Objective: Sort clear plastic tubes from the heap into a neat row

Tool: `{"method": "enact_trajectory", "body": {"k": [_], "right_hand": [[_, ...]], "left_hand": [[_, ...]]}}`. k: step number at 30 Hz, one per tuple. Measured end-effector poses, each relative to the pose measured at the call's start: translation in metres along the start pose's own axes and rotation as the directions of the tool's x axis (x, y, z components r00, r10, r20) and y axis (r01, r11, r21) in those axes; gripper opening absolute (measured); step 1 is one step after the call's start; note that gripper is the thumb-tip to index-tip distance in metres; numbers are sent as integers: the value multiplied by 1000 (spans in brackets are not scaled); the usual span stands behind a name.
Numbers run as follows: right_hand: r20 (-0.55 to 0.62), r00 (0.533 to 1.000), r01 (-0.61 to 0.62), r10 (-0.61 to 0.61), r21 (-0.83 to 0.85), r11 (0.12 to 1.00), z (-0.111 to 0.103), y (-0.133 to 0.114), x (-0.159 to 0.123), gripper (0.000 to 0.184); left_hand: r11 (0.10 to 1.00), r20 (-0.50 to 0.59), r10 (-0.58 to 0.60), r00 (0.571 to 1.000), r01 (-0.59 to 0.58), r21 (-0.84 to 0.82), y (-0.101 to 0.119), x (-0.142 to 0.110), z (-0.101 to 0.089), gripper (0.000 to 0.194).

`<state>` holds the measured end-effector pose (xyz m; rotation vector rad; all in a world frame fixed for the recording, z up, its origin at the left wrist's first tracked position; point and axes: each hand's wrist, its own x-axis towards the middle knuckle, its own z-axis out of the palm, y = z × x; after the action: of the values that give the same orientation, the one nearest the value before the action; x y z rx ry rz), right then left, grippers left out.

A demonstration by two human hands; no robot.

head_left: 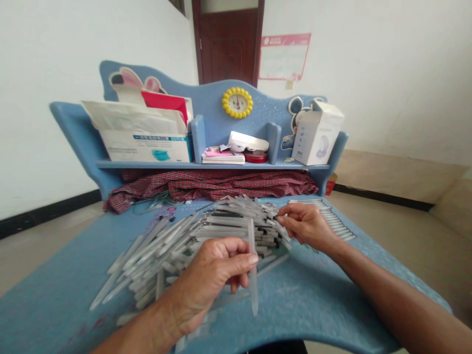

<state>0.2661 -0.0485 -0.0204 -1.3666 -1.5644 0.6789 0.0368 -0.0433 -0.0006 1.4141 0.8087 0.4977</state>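
My left hand (224,265) pinches a translucent white pen barrel (252,290) between thumb and fingers, upright above the table's near part. My right hand (308,223) is closed at the right end of the pile, thumb and fingertips together beside some small black pieces. Whatever those fingers hold is too small to make out. Between and beyond both hands lies a large loose pile of pen barrels (173,246), with dark slender pieces and black ends among them. Just right of my right hand, several pens (337,221) lie in a neat row.
The blue table (317,305) has a raised shelf (155,165) at its back. A mask box (147,145), a white carton (317,132) and a red tin (255,156) stand on it. Folded checked cloth (236,184) lies beneath, and a yellow clock (237,103) is above.
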Motion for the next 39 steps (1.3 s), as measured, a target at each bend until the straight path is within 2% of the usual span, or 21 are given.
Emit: {"method": "enact_trajectory", "body": {"k": [2, 5, 10, 14, 24, 26, 29, 32, 34, 36, 37, 39], "right_hand": [[-33, 999, 30, -38, -198, 980, -5, 10, 4, 20], [20, 994, 107, -110, -442, 891, -3, 17, 6, 22], [128, 989, 141, -74, -669, 730, 7, 8, 5, 22], [167, 984, 165, -58, -750, 640, 10, 5, 4, 25], [168, 985, 99, 47, -762, 640, 5, 3, 4, 20], [148, 988, 90, 47, -794, 601, 1, 0, 2, 20], [104, 994, 77, 28, -865, 496, -7, -6, 0, 23], [82, 997, 74, 2, -910, 409, -19, -8, -1, 25], [37, 999, 44, -26, -923, 381, -27, -7, 0, 26], [-21, 997, 9, -73, -921, 390, -34, -4, 1, 26], [-38, 993, 10, -108, -911, 411, -37, -2, 1, 27], [-38, 980, 60, -196, -880, 471, -39, 1, 0, 29]], "left_hand": [[1000, -29, 5, 1000, -5, -9, 2, 0, -1, 16], [1000, -58, 18, 998, -17, 20, 6, 0, 0, 17], [996, -80, 28, 996, -22, 81, 9, 0, 2, 18], [993, -85, 49, 995, -39, 112, 8, 1, 1, 17], [967, -129, 111, 985, -78, 241, 7, 2, -2, 14], [957, -140, 122, 983, -79, 279, 8, 2, -4, 14], [922, -169, 180, 969, -106, 373, 10, 2, -10, 14], [807, -210, 330, 920, -160, 568, 14, -1, -20, 14], [666, -227, 461, 858, -165, 727, 16, -2, -27, 13], [504, -194, 555, 809, -141, 852, 16, -2, -33, 12], [426, -160, 574, 803, -126, 896, 16, -2, -35, 13], [299, -93, 560, 824, -97, 949, 13, -1, -38, 16]]}}
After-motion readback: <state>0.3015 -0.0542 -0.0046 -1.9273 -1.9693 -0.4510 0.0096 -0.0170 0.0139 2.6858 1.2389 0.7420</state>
